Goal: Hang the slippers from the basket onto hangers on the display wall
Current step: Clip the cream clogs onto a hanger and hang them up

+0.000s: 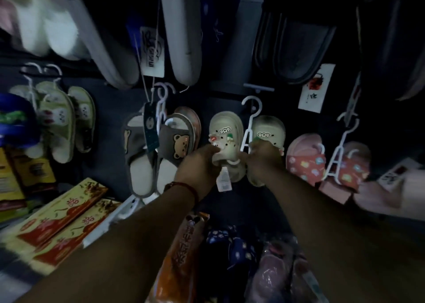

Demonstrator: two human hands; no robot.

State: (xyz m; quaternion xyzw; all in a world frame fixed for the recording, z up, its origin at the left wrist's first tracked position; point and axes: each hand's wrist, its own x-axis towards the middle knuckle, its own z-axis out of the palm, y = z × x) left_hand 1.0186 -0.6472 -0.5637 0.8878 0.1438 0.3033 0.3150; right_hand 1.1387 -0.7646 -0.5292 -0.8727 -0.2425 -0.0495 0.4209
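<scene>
Cream clogs at frame centre hang on a white hanger against the display wall, left hand gripping one and right hand the other; seating seems underway, so next comes a steadying check, then release.

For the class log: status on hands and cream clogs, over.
Left hand grips left cream clog; right hand, right cream clog. White hanger between. Price tag dangles below.

Two flat red-and-yellow boxes with printed characters lie side by side at the near left. Farther left stand yellow cartons, with a blurred blue round object above them. An orange printed packet stands near the centre.
</scene>
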